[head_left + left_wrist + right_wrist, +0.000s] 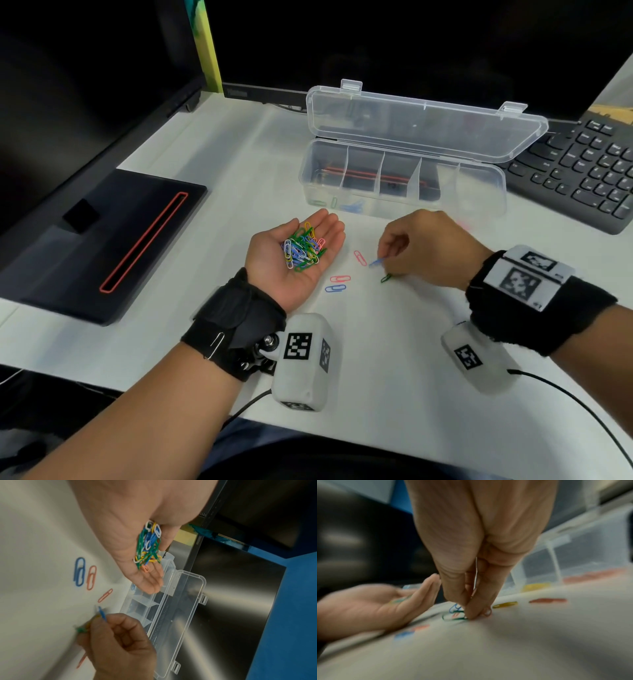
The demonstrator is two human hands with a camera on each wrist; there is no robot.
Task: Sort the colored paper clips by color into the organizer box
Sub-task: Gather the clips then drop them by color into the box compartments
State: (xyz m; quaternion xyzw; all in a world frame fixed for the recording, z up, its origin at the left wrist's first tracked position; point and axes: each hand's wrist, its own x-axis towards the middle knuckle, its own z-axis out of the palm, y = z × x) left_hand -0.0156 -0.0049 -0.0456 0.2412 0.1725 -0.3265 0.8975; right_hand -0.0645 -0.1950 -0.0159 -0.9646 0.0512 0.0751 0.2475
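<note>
Left hand point(294, 255) lies palm up, fingers relaxed, cupping a mixed pile of paper clips point(303, 247): green, blue, yellow, white, pink. Right hand point(428, 248) is knuckles up, fingertips pinching a blue clip point(375, 262) and touching a green clip point(386, 278) on the white tabletop point(376, 359). Between the hands lie loose pink clips point(359, 257) and one blue loose clip point(335, 288). Just beyond stands the clear organizer box point(479, 192), lid open, with dividers; a few green and blue clips show in its left end compartments. A black keyboard point(589, 171) sits right of it.
</note>
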